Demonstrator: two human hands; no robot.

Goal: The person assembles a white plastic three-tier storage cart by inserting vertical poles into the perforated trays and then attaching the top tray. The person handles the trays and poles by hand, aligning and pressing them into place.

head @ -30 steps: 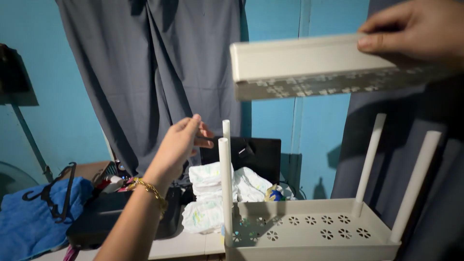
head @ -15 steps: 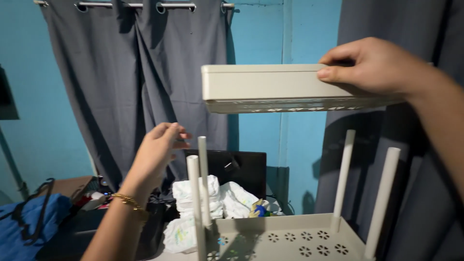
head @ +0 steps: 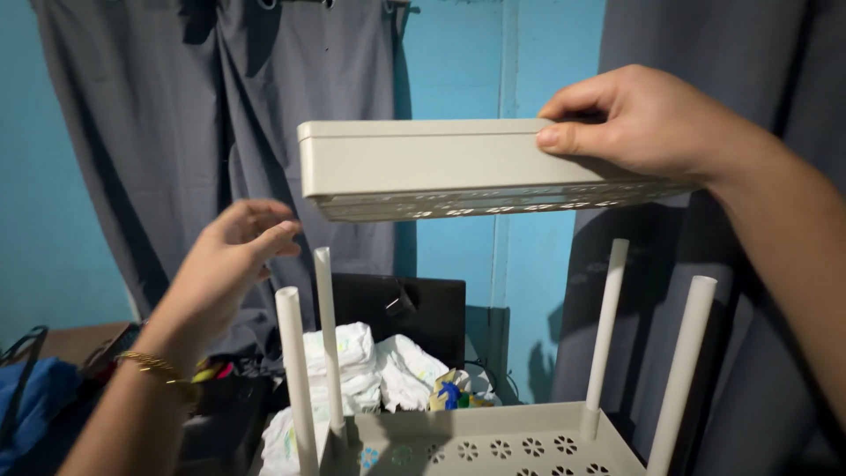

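Right hand [head: 648, 123] clamps the tray [head: 458, 167] (far end hidden); left hand [head: 233, 256] spread, empty, near it

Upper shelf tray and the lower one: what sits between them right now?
In the head view, only four upright white posts rise from the lower tray toward the upper tray; their tops stop short of it. The right hand holds that tray.
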